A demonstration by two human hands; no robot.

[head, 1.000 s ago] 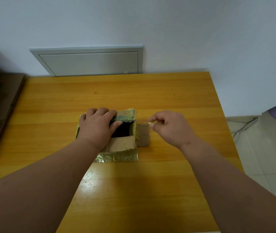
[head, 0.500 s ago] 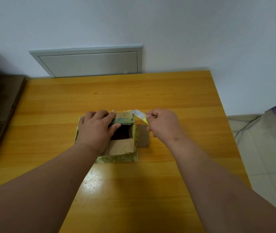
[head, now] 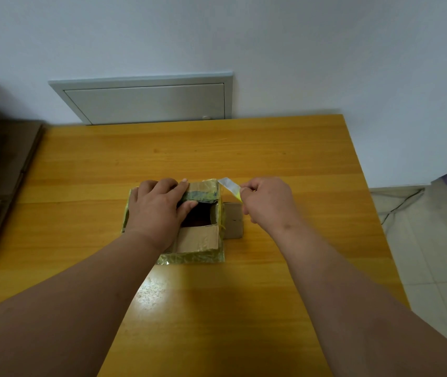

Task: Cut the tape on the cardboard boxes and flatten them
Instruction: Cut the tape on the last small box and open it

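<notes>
A small cardboard box (head: 198, 229) sits near the middle of the wooden tabletop (head: 217, 156), its top open onto a dark interior. Shiny yellow-green tape (head: 189, 259) wraps its near lower edge and far flap; the near flap is bare brown cardboard, and a side flap (head: 233, 220) lies folded out flat on the right. No writing or label can be read on it. The left hand (head: 160, 210) rests on the box's left half, fingers laid over the far flap and thumb at the opening's edge. The right hand (head: 267, 201), just right of the box, pinches a utility knife (head: 230, 187) with a pale blade and yellow body, its tip near the box's far right corner.
</notes>
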